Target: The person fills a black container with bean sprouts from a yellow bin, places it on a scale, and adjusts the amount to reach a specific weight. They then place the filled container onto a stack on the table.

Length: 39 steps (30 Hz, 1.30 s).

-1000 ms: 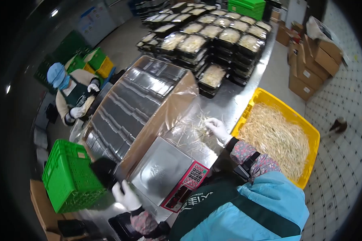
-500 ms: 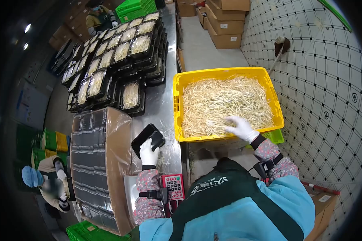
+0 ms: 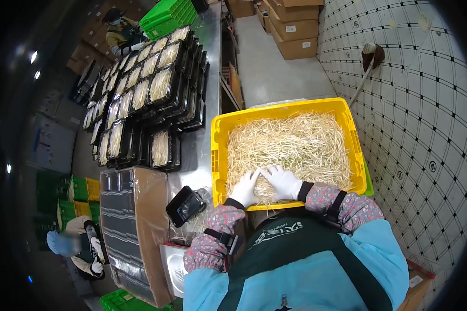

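Pale bean sprouts (image 3: 296, 140) fill a large yellow crate (image 3: 355, 155) in front of me. At the crate's near side, my left hand (image 3: 245, 188), in a white glove, curls into the sprouts. Beside it, my white-gloved right hand (image 3: 284, 183) presses in from the other side, fingertips almost meeting the left ones. A bunch of sprouts is cupped between the two hands; some fingertips are hidden in it. An empty black plastic tray (image 3: 184, 206) rests tilted on the steel table (image 3: 194, 150), left of the crate, with loose sprouts near it.
Stacked black trays of sprouts (image 3: 161, 85) crowd the table's far left. A cardboard box (image 3: 150, 223) of nested black trays stands near left, beside a metal plate (image 3: 175, 267). Green crates (image 3: 166, 18) sit beyond. Two co-workers are on the left; cartons (image 3: 293, 31) stand behind.
My left hand has let go of the black tray, now on the table, and moved right into the crate. My right hand has moved left and down to meet it in the sprouts.
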Each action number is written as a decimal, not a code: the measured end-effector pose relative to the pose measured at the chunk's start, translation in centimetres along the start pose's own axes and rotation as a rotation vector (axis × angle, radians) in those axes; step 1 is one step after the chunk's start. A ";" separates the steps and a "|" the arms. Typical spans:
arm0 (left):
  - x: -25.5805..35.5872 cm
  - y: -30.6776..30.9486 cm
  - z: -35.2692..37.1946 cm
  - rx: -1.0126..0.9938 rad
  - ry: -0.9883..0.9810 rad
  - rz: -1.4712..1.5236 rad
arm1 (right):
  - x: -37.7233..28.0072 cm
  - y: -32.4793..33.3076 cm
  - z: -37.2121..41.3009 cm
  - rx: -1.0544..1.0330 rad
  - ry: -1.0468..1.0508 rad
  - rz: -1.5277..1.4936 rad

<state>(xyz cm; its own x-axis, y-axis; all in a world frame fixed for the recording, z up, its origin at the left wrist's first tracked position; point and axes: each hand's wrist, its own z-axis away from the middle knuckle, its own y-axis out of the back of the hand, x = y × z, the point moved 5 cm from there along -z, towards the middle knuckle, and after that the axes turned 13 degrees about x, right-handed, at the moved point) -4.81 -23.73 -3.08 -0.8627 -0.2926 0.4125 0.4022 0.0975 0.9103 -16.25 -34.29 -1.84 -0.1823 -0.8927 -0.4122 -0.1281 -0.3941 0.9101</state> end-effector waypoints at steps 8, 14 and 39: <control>0.3 4.3 -3.3 0.149 0.125 0.131 | 2.2 6.3 -3.5 0.129 0.073 -0.286; -3.2 9.2 -13.5 0.492 -0.037 -0.060 | 9.3 9.3 -13.3 0.165 0.008 0.012; -6.2 0.6 -6.5 -0.080 -0.273 0.204 | 6.5 1.3 -3.5 0.052 -0.184 -0.104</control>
<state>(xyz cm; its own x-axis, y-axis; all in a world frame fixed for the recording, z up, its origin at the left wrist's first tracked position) 2.83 -28.05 -5.31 -0.8077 -0.0086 0.5895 0.5885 0.0493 0.8070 -14.23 -41.37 -3.16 -0.3397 -0.7911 -0.5087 -0.2047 -0.4656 0.8610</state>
